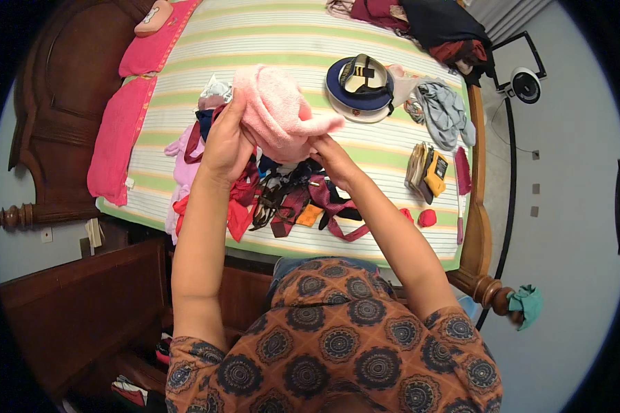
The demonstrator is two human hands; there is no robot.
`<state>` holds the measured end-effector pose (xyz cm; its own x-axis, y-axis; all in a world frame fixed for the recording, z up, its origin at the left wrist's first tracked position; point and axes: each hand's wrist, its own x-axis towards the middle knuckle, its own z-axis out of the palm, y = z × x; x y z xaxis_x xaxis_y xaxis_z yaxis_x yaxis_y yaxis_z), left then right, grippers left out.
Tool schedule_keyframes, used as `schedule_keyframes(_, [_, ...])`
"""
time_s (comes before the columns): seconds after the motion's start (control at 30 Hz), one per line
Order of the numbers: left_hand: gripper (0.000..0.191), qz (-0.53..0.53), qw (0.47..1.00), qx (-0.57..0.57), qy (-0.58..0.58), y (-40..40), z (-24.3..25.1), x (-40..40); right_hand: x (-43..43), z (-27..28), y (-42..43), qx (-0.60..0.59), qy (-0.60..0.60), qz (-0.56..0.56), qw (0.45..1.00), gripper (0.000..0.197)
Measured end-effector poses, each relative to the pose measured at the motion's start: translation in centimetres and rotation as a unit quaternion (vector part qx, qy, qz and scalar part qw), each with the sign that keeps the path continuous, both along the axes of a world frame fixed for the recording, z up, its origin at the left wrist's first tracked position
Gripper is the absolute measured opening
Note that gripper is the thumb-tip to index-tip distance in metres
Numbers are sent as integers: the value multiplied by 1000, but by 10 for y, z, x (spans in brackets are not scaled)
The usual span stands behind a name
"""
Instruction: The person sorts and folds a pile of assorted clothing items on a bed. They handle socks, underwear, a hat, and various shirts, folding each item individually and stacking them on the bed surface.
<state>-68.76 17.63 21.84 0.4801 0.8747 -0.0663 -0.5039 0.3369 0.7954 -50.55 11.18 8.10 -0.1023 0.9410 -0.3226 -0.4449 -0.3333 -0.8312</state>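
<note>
A bunched pink terry cloth [276,111] is held up above the bed between both hands. My left hand [228,137] grips its left side, the thumb pointing up along the fabric. My right hand [333,160] pinches its lower right part, below a twisted end that sticks out to the right. Beneath the hands lies a heap of neckties [294,206], dark straps and red cloth, with a small orange cloth [309,215] at its near edge. Lilac fabric [185,173] lies at the left of the heap.
On the striped bedsheet [258,31] are stacked caps [359,90], gray clothing [442,111], folded socks [418,170], a red rolled cloth [427,218] and a long-handled brush [462,173]. Pink pillows [119,139] lie left, dark clothes [439,26] far right. A wooden footboard [478,217] bounds the right side.
</note>
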Motion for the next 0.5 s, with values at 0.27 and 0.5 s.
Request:
schedule_keyframes(0.27, [45, 22, 999, -48, -11, 27, -8, 2, 69, 40, 30, 83, 63, -92, 990, 32])
schedule_keyframes(0.5, [37, 125, 991, -37, 36, 64, -41, -18, 126, 95, 40, 121, -61, -209, 968, 35])
